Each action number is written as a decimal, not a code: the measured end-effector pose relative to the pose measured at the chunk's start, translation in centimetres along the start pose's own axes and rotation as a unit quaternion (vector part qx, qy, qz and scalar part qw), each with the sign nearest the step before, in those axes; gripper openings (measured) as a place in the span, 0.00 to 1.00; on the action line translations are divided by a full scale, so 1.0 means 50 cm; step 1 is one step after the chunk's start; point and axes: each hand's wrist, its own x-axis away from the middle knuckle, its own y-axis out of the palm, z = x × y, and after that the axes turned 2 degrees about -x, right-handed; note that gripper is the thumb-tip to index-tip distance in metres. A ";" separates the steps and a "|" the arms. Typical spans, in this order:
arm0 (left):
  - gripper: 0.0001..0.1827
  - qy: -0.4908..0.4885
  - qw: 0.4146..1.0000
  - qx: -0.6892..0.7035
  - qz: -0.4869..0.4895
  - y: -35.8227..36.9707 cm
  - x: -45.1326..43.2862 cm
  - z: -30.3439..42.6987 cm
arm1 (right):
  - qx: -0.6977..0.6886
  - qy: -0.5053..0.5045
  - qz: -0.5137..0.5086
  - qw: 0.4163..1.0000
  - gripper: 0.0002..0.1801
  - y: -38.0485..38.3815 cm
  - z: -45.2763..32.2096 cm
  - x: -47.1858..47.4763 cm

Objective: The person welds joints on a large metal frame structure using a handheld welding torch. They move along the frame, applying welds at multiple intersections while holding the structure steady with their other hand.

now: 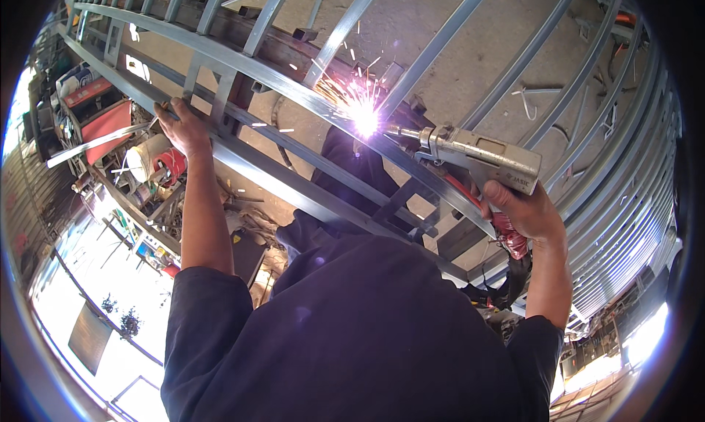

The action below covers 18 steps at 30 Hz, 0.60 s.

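My right hand [529,212] is wrapped around the grip of a Jasic handheld welding gun [479,152], whose nozzle points left. At its tip a white-violet glare [366,122] throws sparks up and left, hiding the joint there. The glare sits on a long square-tube metal rail [264,86], close to the foot of a metal bar [418,58]. My left hand [184,130] grips the nearer rail [264,177] of the same frame, left of the glare. Short crosspieces [220,94] join the two rails.
Parallel metal bars [584,58] extend across the far side and right. Tube offcuts [542,90] lie on the concrete floor [462,14]. At left are a red cabinet [104,130], a white bucket [146,157] and cluttered shelving. Dark cables [509,284] hang below the gun.
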 end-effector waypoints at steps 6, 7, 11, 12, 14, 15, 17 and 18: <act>0.42 0.012 1.000 0.002 0.004 0.002 -0.004 -0.006 | 0.008 0.012 -0.004 1.000 0.33 -0.005 0.000 0.000; 0.42 0.012 1.000 0.004 0.004 0.002 -0.003 -0.004 | 0.009 0.015 -0.005 1.000 0.33 -0.006 0.000 0.000; 0.41 0.015 1.000 -0.004 0.008 0.004 -0.005 -0.008 | -0.003 0.005 -0.014 1.000 0.31 -0.008 0.005 -0.002; 0.41 0.017 1.000 -0.001 0.005 0.004 -0.005 -0.009 | -0.008 0.007 -0.008 1.000 0.31 -0.006 0.003 0.000; 0.41 0.020 1.000 0.006 0.001 0.004 -0.005 -0.011 | -0.004 0.018 -0.004 1.000 0.31 -0.008 0.004 0.002; 0.41 0.021 1.000 0.000 0.003 0.004 -0.005 -0.012 | -0.002 0.023 -0.002 1.000 0.31 -0.009 0.004 0.003; 0.41 0.021 1.000 -0.012 0.007 0.005 -0.005 -0.013 | 0.002 0.025 -0.003 1.000 0.30 -0.009 0.002 0.002; 0.41 0.016 1.000 -0.009 0.004 0.004 -0.005 -0.012 | -0.001 0.023 -0.005 1.000 0.30 -0.008 -0.001 0.002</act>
